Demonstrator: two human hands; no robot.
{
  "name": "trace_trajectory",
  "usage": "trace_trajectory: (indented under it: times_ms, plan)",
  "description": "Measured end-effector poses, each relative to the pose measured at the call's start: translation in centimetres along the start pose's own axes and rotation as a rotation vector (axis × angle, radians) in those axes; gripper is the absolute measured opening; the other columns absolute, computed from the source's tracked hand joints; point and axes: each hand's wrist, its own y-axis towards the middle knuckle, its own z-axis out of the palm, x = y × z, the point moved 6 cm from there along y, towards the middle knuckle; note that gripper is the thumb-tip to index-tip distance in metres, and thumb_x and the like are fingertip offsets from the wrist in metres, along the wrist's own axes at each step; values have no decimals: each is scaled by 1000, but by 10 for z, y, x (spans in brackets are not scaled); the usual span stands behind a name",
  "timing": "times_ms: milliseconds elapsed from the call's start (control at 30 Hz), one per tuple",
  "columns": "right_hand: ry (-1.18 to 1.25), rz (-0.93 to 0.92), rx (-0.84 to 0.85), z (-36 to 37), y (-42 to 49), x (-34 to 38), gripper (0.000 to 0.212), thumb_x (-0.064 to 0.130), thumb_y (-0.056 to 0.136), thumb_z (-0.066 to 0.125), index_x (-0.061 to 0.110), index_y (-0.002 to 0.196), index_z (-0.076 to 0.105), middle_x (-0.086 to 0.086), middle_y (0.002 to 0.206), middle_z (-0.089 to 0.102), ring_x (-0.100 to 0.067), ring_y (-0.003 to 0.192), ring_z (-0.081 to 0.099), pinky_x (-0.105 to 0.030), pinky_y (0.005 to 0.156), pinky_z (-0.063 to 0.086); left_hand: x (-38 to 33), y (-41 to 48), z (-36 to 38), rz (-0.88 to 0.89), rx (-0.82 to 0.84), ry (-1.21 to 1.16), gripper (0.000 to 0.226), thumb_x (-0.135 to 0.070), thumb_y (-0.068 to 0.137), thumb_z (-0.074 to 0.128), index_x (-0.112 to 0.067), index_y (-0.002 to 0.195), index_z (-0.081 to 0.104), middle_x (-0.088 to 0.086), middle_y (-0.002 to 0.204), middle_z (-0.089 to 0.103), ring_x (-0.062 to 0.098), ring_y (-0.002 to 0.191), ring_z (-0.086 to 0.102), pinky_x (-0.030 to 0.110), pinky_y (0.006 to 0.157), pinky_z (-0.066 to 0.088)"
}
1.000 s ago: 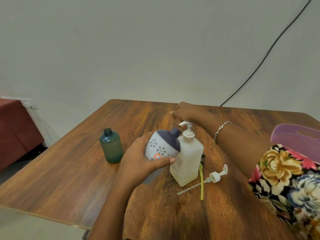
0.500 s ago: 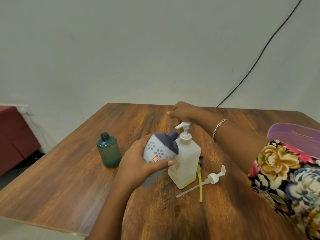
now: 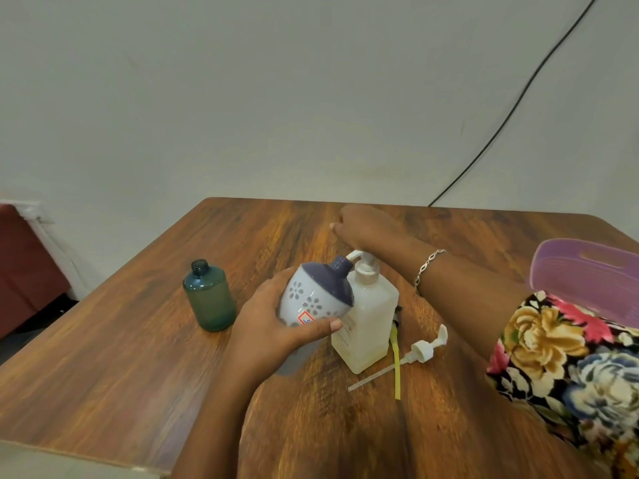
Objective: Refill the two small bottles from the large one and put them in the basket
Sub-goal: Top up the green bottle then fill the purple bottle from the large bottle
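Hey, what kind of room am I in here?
Probably a plain room in a home: a wooden table against a bare wall with a loose black cable, and a purple basket alongside toiletry bottles.

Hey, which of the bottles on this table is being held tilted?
The white floral bottle with the dark purple top, gripped in the left hand. The green bottle and clear pump bottle stand upright on the table.

The small white bottle, gripped in the left hand, has been tipped further, its dark neck brought against the pump spout of the large bottle. The right hand has been raised slightly off the pump.
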Motion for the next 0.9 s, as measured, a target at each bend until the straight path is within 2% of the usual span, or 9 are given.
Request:
trace_trajectory:
  times_ms: [33, 100, 167, 267, 400, 467, 600, 733, 900]
  plan:
    - [23, 1, 3, -3, 2, 1, 31, 33, 98, 41, 13, 76, 48, 0, 75, 50, -19, 72, 51, -26, 59, 37, -1, 0, 0, 1, 4, 1, 88, -75, 40, 62, -44, 120, 45, -15, 110, 57, 7, 95, 58, 33, 79, 55]
    - [76, 3, 22, -9, 6, 3, 28, 34, 98, 42, 12, 81, 48, 0, 75, 50, -19, 75, 50, -25, 54, 32, -4, 0, 0, 4, 6, 8, 80, -76, 39, 62, -49, 113, 44, -18, 108, 56, 6, 94, 57, 30, 78, 54]
    - [50, -2, 23, -11, 5, 4, 22, 33, 98, 42, 13, 94, 51, -1, 80, 52, -20, 81, 50, -25, 57, 32, -4, 0, 0, 7, 7, 14, 79, -76, 40, 61, -49, 113, 44, -19, 107, 55, 5, 94, 57, 28, 77, 53]
    - [-64, 8, -35, -9, 0, 5, 27, 30, 99, 40, 9, 106, 57, -7, 99, 60, -21, 84, 53, -27, 64, 36, -2, 0, 1, 2, 2, 3, 90, -75, 41, 63, -41, 122, 48, -16, 108, 57, 8, 96, 58, 35, 81, 54]
    - [-94, -24, -49, -4, -4, 6, 29, 25, 99, 40, 7, 110, 59, -9, 111, 62, -26, 97, 57, -30, 73, 38, 0, -2, 3, -2, -12, -8, 94, -75, 41, 64, -38, 125, 49, -15, 109, 59, 8, 97, 58, 38, 83, 54]
    - [-86, -44, -52, -4, -4, 7, 28, 25, 99, 40, 6, 107, 59, -9, 106, 62, -26, 95, 57, -29, 70, 36, 0, -1, 3, -3, -22, -18, 92, -75, 41, 66, -39, 124, 50, -15, 109, 59, 8, 98, 58, 40, 84, 54]
    - [19, -7, -24, -8, 3, 3, 28, 31, 98, 42, 12, 77, 48, 2, 73, 48, -23, 81, 51, -26, 55, 32, -1, -1, 0, -3, -12, 1, 87, -76, 40, 63, -45, 120, 45, -14, 108, 58, 8, 95, 59, 41, 82, 55]
    - [4, -11, -62, -11, 3, 3, 28, 31, 98, 42, 9, 108, 56, -7, 98, 59, -22, 83, 51, -29, 68, 36, -2, 0, -5, 16, -43, 0, 82, -76, 41, 63, -46, 115, 47, -14, 104, 59, 7, 92, 59, 37, 78, 55]
    - [-77, -40, -48, -2, -3, 5, 25, 23, 97, 43, 7, 108, 60, -10, 108, 63, -25, 91, 57, -29, 68, 36, 0, 0, 1, 2, -34, -9, 88, -75, 41, 64, -43, 122, 49, -17, 108, 59, 6, 97, 57, 38, 82, 53]
